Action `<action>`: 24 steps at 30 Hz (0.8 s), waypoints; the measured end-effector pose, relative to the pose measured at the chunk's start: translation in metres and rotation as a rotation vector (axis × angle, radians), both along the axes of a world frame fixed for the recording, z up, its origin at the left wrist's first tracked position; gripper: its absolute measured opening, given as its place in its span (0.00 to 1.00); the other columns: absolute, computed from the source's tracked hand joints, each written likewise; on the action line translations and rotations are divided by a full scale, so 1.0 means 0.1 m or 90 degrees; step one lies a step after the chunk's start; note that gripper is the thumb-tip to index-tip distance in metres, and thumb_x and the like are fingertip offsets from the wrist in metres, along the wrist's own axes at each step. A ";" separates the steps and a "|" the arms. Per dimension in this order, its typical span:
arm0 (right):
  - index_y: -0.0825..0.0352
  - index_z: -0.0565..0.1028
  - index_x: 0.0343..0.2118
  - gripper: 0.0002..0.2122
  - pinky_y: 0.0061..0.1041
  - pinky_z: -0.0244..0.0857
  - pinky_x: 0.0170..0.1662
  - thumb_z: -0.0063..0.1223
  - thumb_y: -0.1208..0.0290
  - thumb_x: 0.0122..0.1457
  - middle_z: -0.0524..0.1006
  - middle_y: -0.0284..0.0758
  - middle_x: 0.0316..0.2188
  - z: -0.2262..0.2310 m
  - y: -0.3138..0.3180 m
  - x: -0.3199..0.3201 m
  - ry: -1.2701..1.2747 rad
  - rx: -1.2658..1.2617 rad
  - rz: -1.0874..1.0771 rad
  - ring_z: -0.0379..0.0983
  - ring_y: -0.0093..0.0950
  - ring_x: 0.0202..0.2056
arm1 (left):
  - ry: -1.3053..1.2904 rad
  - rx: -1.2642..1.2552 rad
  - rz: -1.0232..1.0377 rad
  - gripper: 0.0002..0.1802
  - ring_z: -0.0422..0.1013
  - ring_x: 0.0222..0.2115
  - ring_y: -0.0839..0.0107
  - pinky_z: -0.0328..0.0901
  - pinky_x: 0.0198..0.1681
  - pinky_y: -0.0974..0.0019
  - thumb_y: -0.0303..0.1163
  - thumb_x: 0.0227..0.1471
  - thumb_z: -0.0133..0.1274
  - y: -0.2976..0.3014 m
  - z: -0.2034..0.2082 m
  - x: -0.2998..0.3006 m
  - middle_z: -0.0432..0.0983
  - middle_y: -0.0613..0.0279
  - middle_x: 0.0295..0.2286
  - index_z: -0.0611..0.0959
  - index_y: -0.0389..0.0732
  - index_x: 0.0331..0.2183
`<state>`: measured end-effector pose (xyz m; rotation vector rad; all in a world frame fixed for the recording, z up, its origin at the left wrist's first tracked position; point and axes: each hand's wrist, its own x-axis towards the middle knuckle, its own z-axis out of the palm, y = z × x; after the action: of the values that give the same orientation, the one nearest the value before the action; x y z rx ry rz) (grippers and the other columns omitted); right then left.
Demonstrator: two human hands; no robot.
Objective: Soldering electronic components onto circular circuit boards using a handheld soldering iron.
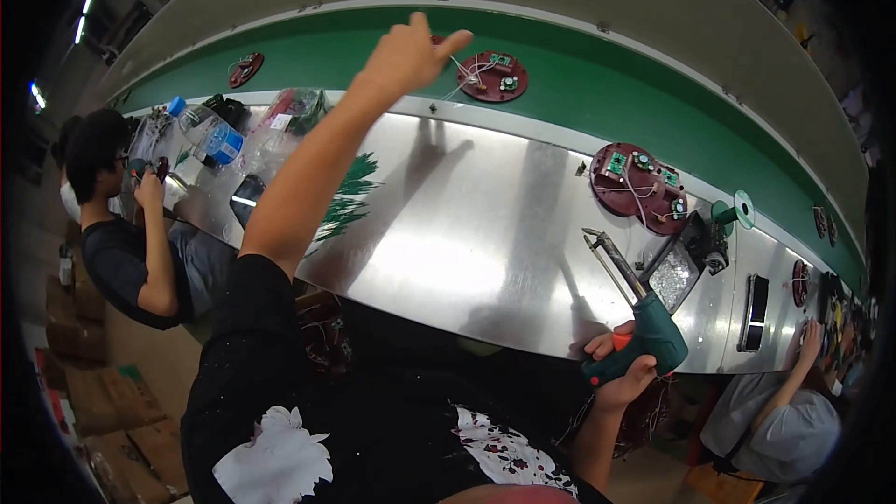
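Note:
My left hand point(403, 58) reaches far out over the green belt, thumb and forefinger spread apart, with nothing visible between them. Just right of it lies a round maroon housing point(492, 86) with small green circuit boards and white wires. A bit of maroon shows between thumb and forefinger, mostly hidden by the hand. In my right hand point(623, 371) is a dark green soldering gun point(659, 336), its fingers wrapped round the handle near a red trigger. Its metal tip points up and left over the steel bench. Beyond the tip, two more maroon housings point(623, 168) overlap at the bench's far edge.
Right of the gun stand a black tray point(676, 271) of clear bits and a green spool point(735, 212). Green wires point(347, 196), plastic bags and a bottle point(213, 135) lie left on the steel bench point(448, 261). Co-workers sit at left point(140, 252) and right point(784, 429).

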<state>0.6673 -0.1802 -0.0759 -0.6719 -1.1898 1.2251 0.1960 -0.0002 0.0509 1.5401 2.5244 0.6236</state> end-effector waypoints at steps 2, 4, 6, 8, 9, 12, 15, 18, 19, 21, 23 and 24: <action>0.77 0.66 0.54 0.34 0.32 0.72 0.30 0.43 0.41 0.70 0.72 0.41 0.41 0.03 -0.02 -0.02 -0.003 0.002 0.001 0.72 0.27 0.25 | 0.053 0.084 -0.122 0.56 0.71 0.53 0.38 0.67 0.57 0.45 0.74 0.45 0.59 0.16 -0.23 0.18 0.73 0.32 0.50 0.73 0.36 0.59; 0.77 0.66 0.54 0.34 0.32 0.72 0.30 0.43 0.41 0.70 0.72 0.41 0.41 0.03 -0.02 -0.01 -0.009 0.008 0.003 0.72 0.27 0.25 | 0.105 0.168 -0.239 0.55 0.71 0.55 0.39 0.64 0.59 0.42 0.74 0.45 0.60 0.34 -0.52 0.33 0.73 0.33 0.50 0.73 0.37 0.58; 0.77 0.66 0.53 0.34 0.32 0.72 0.30 0.43 0.40 0.70 0.72 0.41 0.41 -0.06 -0.03 0.03 -0.011 0.002 0.011 0.72 0.28 0.24 | 0.369 0.131 -0.321 0.55 0.67 0.60 0.44 0.51 0.65 0.36 0.73 0.44 0.61 0.46 -0.73 0.39 0.71 0.36 0.56 0.73 0.41 0.60; 0.77 0.66 0.53 0.34 0.32 0.72 0.30 0.43 0.40 0.70 0.72 0.41 0.41 -0.03 0.00 0.05 -0.019 0.000 0.016 0.72 0.28 0.24 | 0.324 0.080 -0.320 0.55 0.67 0.59 0.44 0.49 0.65 0.36 0.74 0.43 0.61 0.55 -0.68 0.44 0.72 0.38 0.55 0.73 0.41 0.60; 0.77 0.67 0.52 0.34 0.32 0.72 0.30 0.42 0.40 0.70 0.72 0.41 0.41 -0.02 0.02 0.01 -0.015 0.008 0.017 0.72 0.28 0.24 | 0.283 0.023 -0.321 0.56 0.68 0.58 0.45 0.46 0.65 0.35 0.75 0.41 0.61 0.58 -0.66 0.44 0.73 0.39 0.53 0.74 0.41 0.59; 0.77 0.67 0.52 0.34 0.32 0.72 0.31 0.42 0.39 0.70 0.72 0.41 0.41 0.04 -0.03 -0.01 -0.015 0.000 0.016 0.71 0.28 0.24 | 0.185 -0.010 -0.342 0.57 0.69 0.56 0.46 0.43 0.66 0.36 0.76 0.39 0.62 0.51 -0.61 0.62 0.75 0.42 0.52 0.74 0.42 0.59; 0.77 0.66 0.51 0.35 0.32 0.72 0.32 0.41 0.38 0.69 0.72 0.41 0.40 0.08 -0.01 -0.06 -0.003 0.005 -0.005 0.71 0.27 0.26 | 0.108 0.047 -0.357 0.58 0.70 0.55 0.46 0.45 0.67 0.40 0.76 0.38 0.63 0.30 -0.33 0.61 0.75 0.43 0.52 0.75 0.42 0.59; 0.77 0.66 0.51 0.36 0.32 0.72 0.33 0.41 0.38 0.69 0.72 0.40 0.40 0.05 -0.01 -0.03 0.001 0.004 0.003 0.71 0.27 0.26 | -0.263 0.112 -0.337 0.53 0.69 0.54 0.49 0.55 0.64 0.48 0.70 0.40 0.67 0.01 -0.06 0.64 0.76 0.50 0.48 0.74 0.42 0.58; 0.77 0.66 0.51 0.36 0.32 0.72 0.33 0.41 0.37 0.69 0.72 0.40 0.40 0.04 0.00 -0.01 0.003 0.008 0.003 0.71 0.27 0.27 | -0.263 0.110 -0.326 0.53 0.69 0.54 0.49 0.55 0.64 0.48 0.70 0.40 0.67 -0.14 0.02 0.64 0.76 0.50 0.48 0.74 0.42 0.58; 0.77 0.66 0.51 0.36 0.32 0.72 0.33 0.41 0.37 0.69 0.72 0.39 0.40 -0.01 0.02 0.06 0.006 0.005 0.025 0.71 0.27 0.27 | -0.016 0.178 -0.410 0.52 0.69 0.54 0.52 0.60 0.61 0.53 0.66 0.40 0.69 -0.60 0.18 0.69 0.75 0.51 0.46 0.75 0.40 0.57; 0.76 0.66 0.52 0.36 0.31 0.71 0.34 0.41 0.37 0.69 0.72 0.39 0.41 -0.06 0.02 0.10 -0.008 -0.001 0.040 0.71 0.26 0.27 | -0.097 0.152 -0.484 0.53 0.69 0.54 0.51 0.59 0.62 0.51 0.64 0.39 0.70 -0.90 0.13 0.79 0.72 0.50 0.49 0.73 0.41 0.58; 0.76 0.66 0.52 0.36 0.31 0.71 0.34 0.41 0.37 0.69 0.72 0.39 0.41 -0.07 0.02 0.10 -0.007 -0.005 0.044 0.71 0.26 0.27 | -0.193 0.108 -0.500 0.54 0.68 0.54 0.49 0.57 0.64 0.48 0.65 0.39 0.70 -1.11 0.13 0.90 0.71 0.49 0.50 0.73 0.41 0.59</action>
<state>0.6777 -0.1784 -0.0833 -0.6483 -1.2269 1.2852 0.2861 -0.1114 0.0637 2.0944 1.4962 0.8541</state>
